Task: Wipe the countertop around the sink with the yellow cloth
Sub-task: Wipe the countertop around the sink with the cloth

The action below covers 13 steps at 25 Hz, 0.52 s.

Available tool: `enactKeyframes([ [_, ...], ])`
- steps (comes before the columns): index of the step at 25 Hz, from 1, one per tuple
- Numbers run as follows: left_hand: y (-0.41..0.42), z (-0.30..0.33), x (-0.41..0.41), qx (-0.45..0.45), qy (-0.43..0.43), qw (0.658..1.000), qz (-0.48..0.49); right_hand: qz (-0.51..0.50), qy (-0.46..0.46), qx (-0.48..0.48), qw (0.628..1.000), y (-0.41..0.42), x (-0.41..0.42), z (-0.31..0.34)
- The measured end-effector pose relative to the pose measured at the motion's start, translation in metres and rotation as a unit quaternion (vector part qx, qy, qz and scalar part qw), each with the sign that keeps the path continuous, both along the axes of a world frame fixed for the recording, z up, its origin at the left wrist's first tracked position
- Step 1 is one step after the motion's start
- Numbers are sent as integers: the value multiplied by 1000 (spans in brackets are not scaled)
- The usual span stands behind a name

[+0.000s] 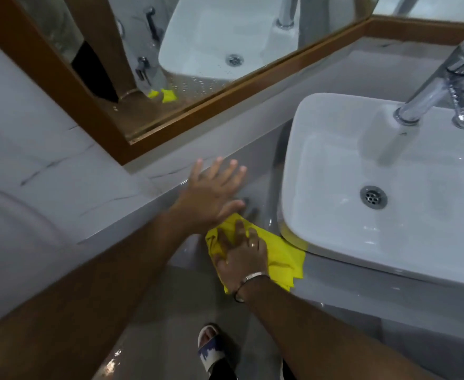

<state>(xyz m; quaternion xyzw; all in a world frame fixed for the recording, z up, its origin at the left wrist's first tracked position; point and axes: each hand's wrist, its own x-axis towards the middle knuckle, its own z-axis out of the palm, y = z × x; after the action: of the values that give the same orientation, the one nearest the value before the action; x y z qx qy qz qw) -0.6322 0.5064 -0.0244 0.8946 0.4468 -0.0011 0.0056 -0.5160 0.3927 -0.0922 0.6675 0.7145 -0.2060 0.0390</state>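
The yellow cloth [280,256] lies flat on the grey countertop [348,286], at the front left corner of the white sink [335,165]. My right hand [241,256] presses down on the cloth with fingers spread, a ring and a bracelet showing. My left hand [214,193] hovers flat and open just beyond the cloth, over the counter strip left of the sink, holding nothing. Part of the cloth is tucked against the sink's base.
A chrome tap [439,89] stands at the sink's back. A wood-framed mirror [170,64] runs along the wall behind. A grey marble wall [33,160] closes the left side. Below the counter edge are the floor and my sandalled foot [211,349].
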Motion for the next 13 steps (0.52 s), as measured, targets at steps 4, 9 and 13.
enactKeyframes([
  [4, -33, -23, -114, -20, 23, 991, 129, 92, 60, 137, 985, 6, 3, 57],
  [9, -83, -54, -80, -85, -16, 985, 147, 55, -117, 134, 982, 76, 77, 107],
  [13, -122, -71, 25, -135, -71, 977, 150, 15, -102, 89, 991, 77, 81, 86],
])
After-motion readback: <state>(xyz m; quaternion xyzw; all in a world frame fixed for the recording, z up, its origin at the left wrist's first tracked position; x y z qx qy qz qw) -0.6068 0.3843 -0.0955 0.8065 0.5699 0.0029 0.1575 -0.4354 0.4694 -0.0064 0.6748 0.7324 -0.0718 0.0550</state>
